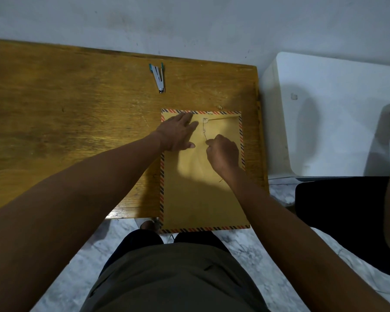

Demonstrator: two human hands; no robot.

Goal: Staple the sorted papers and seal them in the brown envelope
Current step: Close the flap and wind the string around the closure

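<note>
Brown envelope [203, 194] lies flat at table [77, 109] right edge, near end overhanging. I judge it light, thin, bends easily. String [204, 134] thin, slippery; I pinch it in right hand [223, 154]. Left hand [178, 134] flat, fingers straight, presses flap corner. Stapler [159, 77] well apart.

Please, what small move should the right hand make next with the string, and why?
Probably loop the string around the lower button. The right hand pinches its free end, the left hand presses the brown envelope flat, and its flap looks folded shut.
</note>
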